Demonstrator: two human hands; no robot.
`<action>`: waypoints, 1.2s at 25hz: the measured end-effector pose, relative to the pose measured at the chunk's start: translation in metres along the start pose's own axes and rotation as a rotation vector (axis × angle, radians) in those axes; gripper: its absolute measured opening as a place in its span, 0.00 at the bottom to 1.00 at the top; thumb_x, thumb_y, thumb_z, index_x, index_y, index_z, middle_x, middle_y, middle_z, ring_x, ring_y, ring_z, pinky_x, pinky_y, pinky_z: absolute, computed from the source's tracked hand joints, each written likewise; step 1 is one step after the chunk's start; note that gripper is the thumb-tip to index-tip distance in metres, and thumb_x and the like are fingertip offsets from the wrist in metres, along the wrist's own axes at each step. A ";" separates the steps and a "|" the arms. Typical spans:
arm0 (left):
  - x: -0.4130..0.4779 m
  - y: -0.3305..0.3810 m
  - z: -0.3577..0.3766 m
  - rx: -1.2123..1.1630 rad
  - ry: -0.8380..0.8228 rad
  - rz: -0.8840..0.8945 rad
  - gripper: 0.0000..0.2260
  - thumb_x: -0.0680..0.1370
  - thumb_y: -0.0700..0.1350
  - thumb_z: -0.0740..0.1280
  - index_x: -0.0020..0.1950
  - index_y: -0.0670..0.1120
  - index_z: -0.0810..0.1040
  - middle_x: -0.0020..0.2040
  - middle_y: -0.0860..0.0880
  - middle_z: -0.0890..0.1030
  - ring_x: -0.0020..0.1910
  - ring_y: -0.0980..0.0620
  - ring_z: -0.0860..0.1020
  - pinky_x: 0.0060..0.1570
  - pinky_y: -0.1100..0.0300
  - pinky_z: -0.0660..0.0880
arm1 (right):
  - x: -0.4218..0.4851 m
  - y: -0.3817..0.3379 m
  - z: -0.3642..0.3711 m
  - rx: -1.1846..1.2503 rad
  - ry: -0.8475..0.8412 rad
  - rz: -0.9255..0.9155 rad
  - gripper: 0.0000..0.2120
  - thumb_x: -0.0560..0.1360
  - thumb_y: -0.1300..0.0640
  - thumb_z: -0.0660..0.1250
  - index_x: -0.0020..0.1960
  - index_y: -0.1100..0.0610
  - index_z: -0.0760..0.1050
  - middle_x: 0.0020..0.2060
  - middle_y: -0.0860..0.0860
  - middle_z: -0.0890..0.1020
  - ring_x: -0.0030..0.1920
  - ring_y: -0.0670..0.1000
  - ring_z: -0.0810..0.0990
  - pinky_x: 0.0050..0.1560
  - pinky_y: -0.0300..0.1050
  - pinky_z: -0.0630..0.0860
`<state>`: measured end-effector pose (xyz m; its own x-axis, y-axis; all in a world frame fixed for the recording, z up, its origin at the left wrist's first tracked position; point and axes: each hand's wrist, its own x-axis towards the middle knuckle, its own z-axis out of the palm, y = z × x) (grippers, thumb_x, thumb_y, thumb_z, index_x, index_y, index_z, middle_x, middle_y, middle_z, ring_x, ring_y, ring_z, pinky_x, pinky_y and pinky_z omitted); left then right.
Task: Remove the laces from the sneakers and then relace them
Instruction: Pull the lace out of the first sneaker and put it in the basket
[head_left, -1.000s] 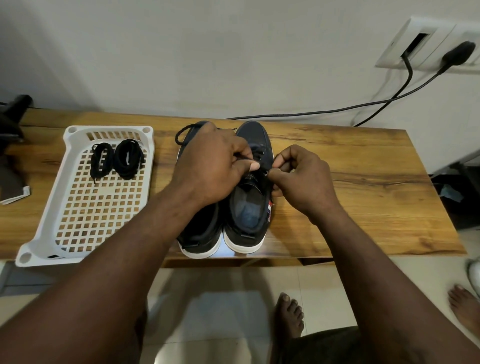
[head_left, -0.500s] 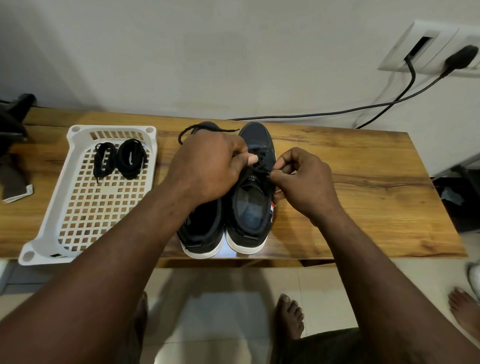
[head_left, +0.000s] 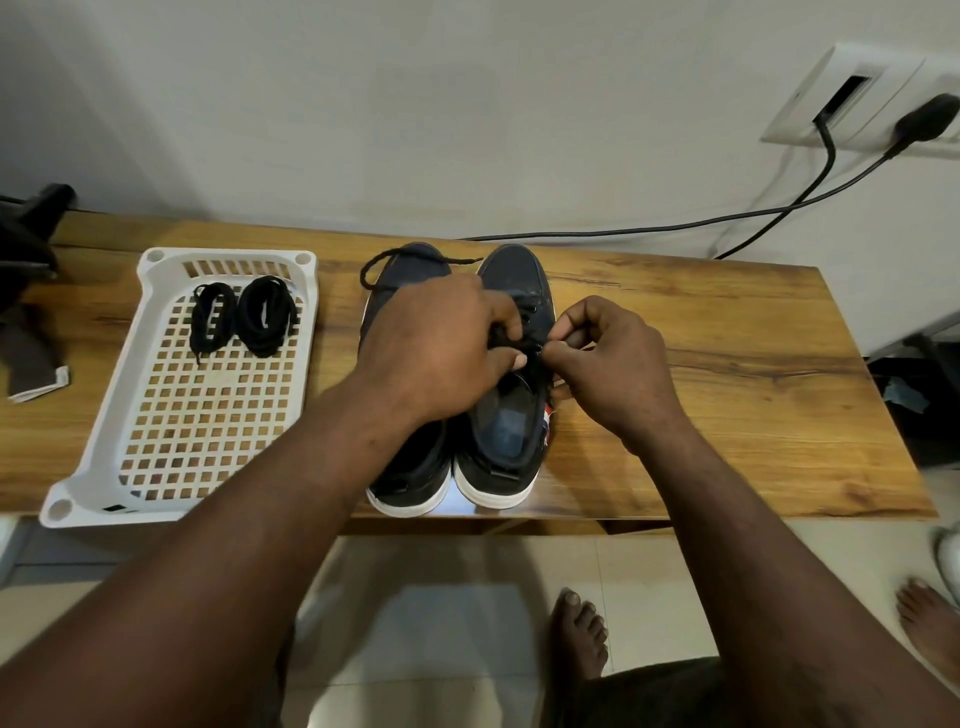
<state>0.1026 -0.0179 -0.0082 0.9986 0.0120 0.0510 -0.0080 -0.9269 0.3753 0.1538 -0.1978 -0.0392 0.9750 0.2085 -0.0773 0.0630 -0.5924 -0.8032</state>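
Two dark navy sneakers with white soles stand side by side on the wooden table, toes toward the wall: the left sneaker (head_left: 410, 467) and the right sneaker (head_left: 511, 421). My left hand (head_left: 436, 348) lies over the left sneaker, its fingers pinching the black lace at the right sneaker's eyelets. My right hand (head_left: 613, 358) pinches the same lace from the right side. A loose end of black lace (head_left: 395, 257) curls over the toe of the left sneaker. The knot area is hidden by my fingers.
A white perforated tray (head_left: 156, 467) sits left of the sneakers, holding two coiled black laces (head_left: 244, 317). Black cables (head_left: 727, 221) run along the wall from a socket (head_left: 857, 98). A dark object (head_left: 26, 244) stands at the far left. Bare feet (head_left: 579, 631) are on the floor below.
Both hands stay at the right sneaker's eyelets with small finger shifts. The loose lace end over the left sneaker's toe has come more into view.
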 end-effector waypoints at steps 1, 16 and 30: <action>0.000 0.002 0.003 0.092 -0.049 0.005 0.10 0.76 0.62 0.73 0.54 0.61 0.83 0.41 0.59 0.69 0.46 0.53 0.74 0.43 0.57 0.67 | 0.000 0.000 0.000 -0.003 0.002 -0.002 0.07 0.73 0.60 0.75 0.45 0.51 0.79 0.36 0.50 0.83 0.37 0.51 0.86 0.40 0.58 0.86; 0.007 -0.017 0.008 -0.221 0.164 -0.142 0.03 0.79 0.46 0.70 0.48 0.54 0.83 0.49 0.54 0.76 0.54 0.51 0.77 0.55 0.51 0.76 | -0.001 0.000 0.000 0.043 0.004 -0.017 0.09 0.72 0.60 0.74 0.47 0.48 0.79 0.38 0.48 0.84 0.39 0.51 0.85 0.41 0.61 0.84; -0.009 0.001 0.003 0.169 0.147 -0.176 0.17 0.67 0.63 0.76 0.49 0.58 0.78 0.62 0.52 0.69 0.65 0.45 0.65 0.56 0.48 0.65 | -0.003 0.000 0.015 -0.216 -0.040 -0.303 0.09 0.75 0.58 0.67 0.50 0.46 0.81 0.51 0.45 0.76 0.47 0.47 0.78 0.48 0.54 0.79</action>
<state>0.0936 -0.0196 -0.0107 0.9656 0.2213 0.1366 0.1861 -0.9548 0.2317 0.1479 -0.1868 -0.0473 0.8963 0.4272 0.1189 0.3954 -0.6486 -0.6503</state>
